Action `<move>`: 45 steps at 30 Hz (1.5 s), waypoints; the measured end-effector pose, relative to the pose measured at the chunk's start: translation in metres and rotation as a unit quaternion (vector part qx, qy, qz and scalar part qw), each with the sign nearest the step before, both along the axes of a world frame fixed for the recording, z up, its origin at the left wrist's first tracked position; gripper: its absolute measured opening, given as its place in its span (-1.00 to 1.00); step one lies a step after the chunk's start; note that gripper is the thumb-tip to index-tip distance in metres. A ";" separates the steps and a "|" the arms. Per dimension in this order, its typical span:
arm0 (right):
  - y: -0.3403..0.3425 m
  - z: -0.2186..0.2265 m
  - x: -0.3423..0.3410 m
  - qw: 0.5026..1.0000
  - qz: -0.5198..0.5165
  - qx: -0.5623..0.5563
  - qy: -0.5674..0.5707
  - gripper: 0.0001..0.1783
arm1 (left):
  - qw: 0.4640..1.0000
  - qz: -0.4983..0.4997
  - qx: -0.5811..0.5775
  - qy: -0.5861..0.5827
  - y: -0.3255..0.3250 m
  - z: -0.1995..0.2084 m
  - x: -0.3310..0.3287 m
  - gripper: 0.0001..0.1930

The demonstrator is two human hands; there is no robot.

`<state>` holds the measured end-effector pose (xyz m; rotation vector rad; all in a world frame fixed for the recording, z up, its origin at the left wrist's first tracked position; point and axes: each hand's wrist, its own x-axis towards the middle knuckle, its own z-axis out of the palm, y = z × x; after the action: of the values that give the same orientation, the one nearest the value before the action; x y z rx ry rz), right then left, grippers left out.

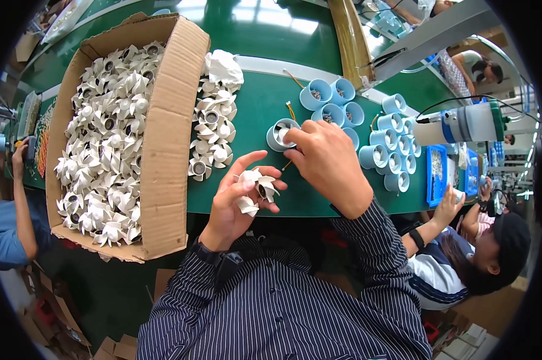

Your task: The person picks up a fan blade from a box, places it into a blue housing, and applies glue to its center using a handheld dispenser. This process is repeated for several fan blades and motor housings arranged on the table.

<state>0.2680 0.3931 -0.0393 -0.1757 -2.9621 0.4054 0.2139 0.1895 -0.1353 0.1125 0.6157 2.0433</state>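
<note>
Left hand [230,204]: curled loosely around white impellers [247,206] | Right hand [328,156]: fingertips at a light-blue cup [273,139], 1 o'clock from the left hand, white part [281,128] inside; pinch cannot be told | Carton [170,138] of similar impellers: 10 o'clock | Handling: probably light, stiff, thin-bladed, chip-prone; best grasped by the hub [262,191]

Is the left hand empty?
No: the left hand holds small white plastic rotors with curved blades between its palm and fingers.
</note>
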 end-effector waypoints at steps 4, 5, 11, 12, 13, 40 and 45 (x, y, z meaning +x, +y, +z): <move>-0.002 -0.007 0.004 0.997 0.057 0.041 0.036 -0.87 | 0.999 0.030 -0.023 -0.031 -0.001 0.011 0.002 -0.37; -0.003 -0.006 0.010 0.997 0.069 0.030 0.032 -0.88 | 0.998 0.043 -0.029 -0.045 -0.002 0.013 0.003 -0.38; -0.014 -0.006 0.054 0.993 0.113 -0.042 0.004 -0.86 | 0.994 0.102 -0.034 -0.028 -0.015 0.010 0.003 -0.49; -0.016 -0.005 0.062 0.993 0.110 -0.039 0.003 -0.86 | 0.995 0.094 -0.019 -0.006 -0.018 0.006 0.001 -0.49; -0.018 -0.006 0.069 0.994 0.101 -0.050 0.002 -0.84 | 0.996 0.087 -0.006 0.017 -0.018 0.006 0.000 -0.50; -0.011 -0.032 0.130 0.984 -0.103 -0.122 0.082 -0.58 | 0.927 -0.024 -0.221 0.301 0.010 0.022 0.024 -0.60; 0.025 -0.022 0.173 0.983 -0.151 -0.084 0.068 -0.62 | 0.923 -0.035 -0.224 0.310 0.016 0.023 0.027 -0.61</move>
<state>0.4409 0.4183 -0.0617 -0.5832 -2.7062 0.5985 0.2408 0.2050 -0.1128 0.5139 1.4337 1.7300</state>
